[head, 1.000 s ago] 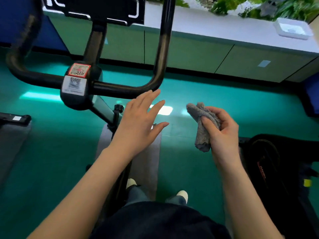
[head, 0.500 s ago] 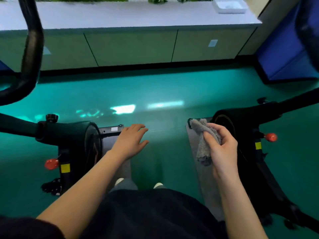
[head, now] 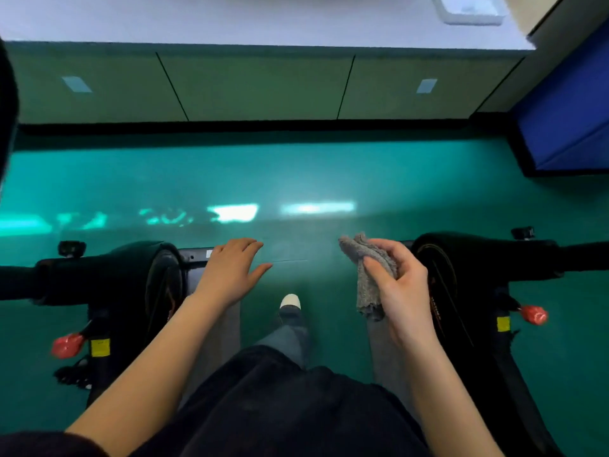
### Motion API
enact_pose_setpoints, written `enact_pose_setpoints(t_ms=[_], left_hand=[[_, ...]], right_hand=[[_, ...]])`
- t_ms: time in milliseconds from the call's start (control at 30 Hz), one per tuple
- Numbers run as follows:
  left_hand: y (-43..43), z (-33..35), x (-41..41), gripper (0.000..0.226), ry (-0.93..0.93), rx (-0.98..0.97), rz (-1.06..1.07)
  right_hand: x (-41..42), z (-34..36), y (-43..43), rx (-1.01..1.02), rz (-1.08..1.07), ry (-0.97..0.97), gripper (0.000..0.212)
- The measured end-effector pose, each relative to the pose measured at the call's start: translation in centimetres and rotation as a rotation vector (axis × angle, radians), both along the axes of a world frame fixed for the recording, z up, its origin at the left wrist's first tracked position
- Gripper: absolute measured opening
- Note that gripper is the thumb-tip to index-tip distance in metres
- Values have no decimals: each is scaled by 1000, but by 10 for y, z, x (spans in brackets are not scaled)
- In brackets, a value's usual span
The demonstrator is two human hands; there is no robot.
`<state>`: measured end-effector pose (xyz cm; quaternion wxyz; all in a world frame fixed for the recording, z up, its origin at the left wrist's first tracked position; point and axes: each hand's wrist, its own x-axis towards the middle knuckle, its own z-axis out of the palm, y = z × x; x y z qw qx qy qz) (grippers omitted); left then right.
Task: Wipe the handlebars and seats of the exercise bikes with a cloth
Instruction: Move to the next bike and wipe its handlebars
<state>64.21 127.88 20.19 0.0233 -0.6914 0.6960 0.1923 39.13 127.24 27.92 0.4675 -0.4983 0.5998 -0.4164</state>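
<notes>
The person wears a dark, almost black top (head: 296,410) of soft matte fabric, lying in loose folds across the lower middle of the view. A dark sleeve (head: 39,445) of the same shade shows at the lower left corner. The left forearm (head: 155,367) and right forearm (head: 438,387) are bare down to the left hand (head: 230,275) and right hand (head: 403,291). One trouser leg (head: 293,334) is faded blue-grey denim, ending at a white shoe (head: 290,301).

Glossy teal floor (head: 329,173) (light reflections), perhaps cabinets (head: 257,84)

open green floor (head: 296,179) between left bike (head: 131,285) and right bike (head: 474,268)
</notes>
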Motion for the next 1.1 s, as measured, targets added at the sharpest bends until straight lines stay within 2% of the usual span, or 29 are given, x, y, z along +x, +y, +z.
enact_pose_setpoints(t_ms=[233,567,833,1100], left_hand=[[-103,5,27,50,78,11,61],[-199,23,51,49,136,-53,275],[-296,20,43,54,124,-55,458],[-387,26,38,53,-7,-55,473]], right_hand=[[28,15,-112,-34,151,91,32],[48,14,-251,-16,219,40,30],[51,11,-395,-18,325,-5,33],[79,21,-514,-7,485,-49,32]])
